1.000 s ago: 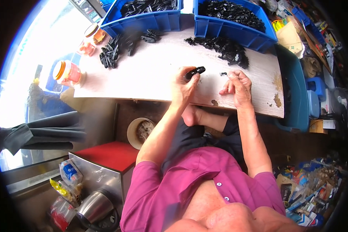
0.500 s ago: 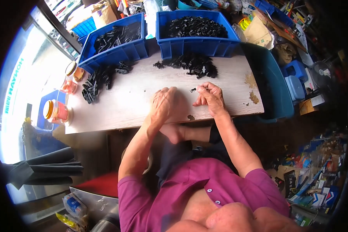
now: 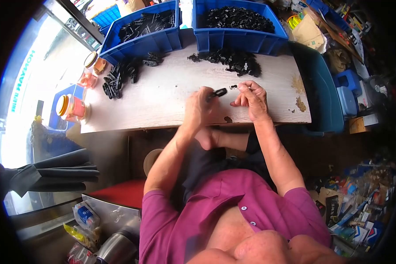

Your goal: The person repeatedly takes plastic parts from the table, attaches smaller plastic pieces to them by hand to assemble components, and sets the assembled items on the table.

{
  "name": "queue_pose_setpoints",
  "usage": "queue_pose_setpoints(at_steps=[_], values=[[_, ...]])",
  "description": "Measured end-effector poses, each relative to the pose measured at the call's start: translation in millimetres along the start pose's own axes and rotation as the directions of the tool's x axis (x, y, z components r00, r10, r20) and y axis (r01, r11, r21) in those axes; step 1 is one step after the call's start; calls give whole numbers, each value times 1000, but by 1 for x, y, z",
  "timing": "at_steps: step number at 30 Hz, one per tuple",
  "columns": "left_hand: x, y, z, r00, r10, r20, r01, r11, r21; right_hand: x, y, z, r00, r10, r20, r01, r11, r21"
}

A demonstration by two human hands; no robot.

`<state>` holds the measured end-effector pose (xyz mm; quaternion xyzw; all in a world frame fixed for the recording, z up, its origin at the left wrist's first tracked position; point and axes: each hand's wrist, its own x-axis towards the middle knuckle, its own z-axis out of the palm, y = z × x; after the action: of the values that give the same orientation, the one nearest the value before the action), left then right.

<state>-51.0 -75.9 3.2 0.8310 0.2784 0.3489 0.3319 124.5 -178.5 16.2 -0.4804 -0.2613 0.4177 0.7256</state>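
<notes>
My left hand (image 3: 199, 108), a little blurred, is curled round a long, rounded black plastic piece (image 3: 219, 93), whose front end pokes out past my thumb side toward two o'clock. I cannot tell how each finger sits on it. My right hand (image 3: 253, 99), at three o'clock from the left, has thumb and forefinger pinched narrow on a small, toothed black plastic part (image 3: 233, 87); the other fingers fold in toward the palm. That part juts out at nine o'clock from my fingertips, near the long piece but apart from it, above the pale wood-grain tabletop (image 3: 154, 103).

Taking the gap between my hands as the clock's centre, a loose heap of small black parts (image 3: 240, 64) lies at twelve, just before a blue plastic bin (image 3: 240, 42) filled with more. At ten stands another blue bin (image 3: 147, 48) holding long black pieces, with a scattered pile of black pieces (image 3: 114, 81) nearer nine. An orange-lidded clear jar (image 3: 77, 107) stands beyond, also at nine.
</notes>
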Motion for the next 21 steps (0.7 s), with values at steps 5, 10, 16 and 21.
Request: queue_pose_setpoints(at_steps=[5, 10, 16, 21], values=[[-7, 29, 41, 973, -225, 46, 190, 679, -709, -5, 0, -3, 999, -48, 12, 48, 999, -5], [-2, 57, 32, 885, -383, 264, 433, 475, -766, -7, -1, -6, 999, -45, -4, 45, 999, -21], [4, 59, 26, 863, -403, 304, 471, 426, -773, -10, -11, 0, 998, 32, 53, -33, 999, 6], [7, 54, 31, 827, -464, 318, 505, 363, -783, -5, -3, -6, 999, -6, 38, 8, 999, -52]])
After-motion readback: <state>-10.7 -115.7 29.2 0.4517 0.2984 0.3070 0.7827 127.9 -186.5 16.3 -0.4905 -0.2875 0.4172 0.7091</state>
